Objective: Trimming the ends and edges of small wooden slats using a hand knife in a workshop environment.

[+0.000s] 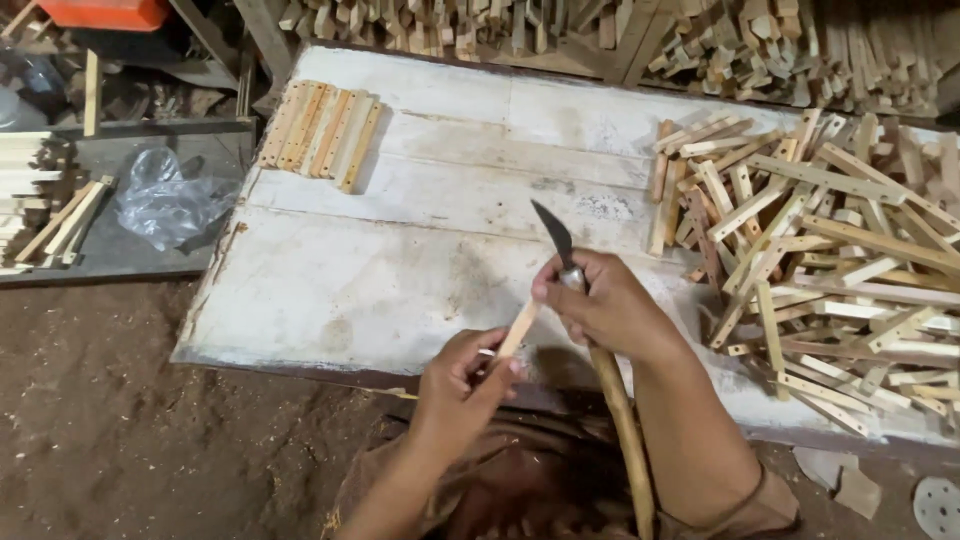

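My right hand (610,305) grips a knife (556,238) with a dark curved blade pointing up and away; its long wooden handle (625,430) runs back under my forearm. My left hand (460,385) pinches the near end of a short pale wooden stick (519,328), whose far end rests against my right thumb just below the blade. Both hands hover over the near edge of a whitish worn board (400,250).
A neat row of finished sticks with holes (322,130) lies at the board's far left. A loose heap of sticks (830,260) covers the right side. More wood piles (620,30) line the back. A crumpled plastic bag (165,200) lies left; the dirt floor (110,420) is below.
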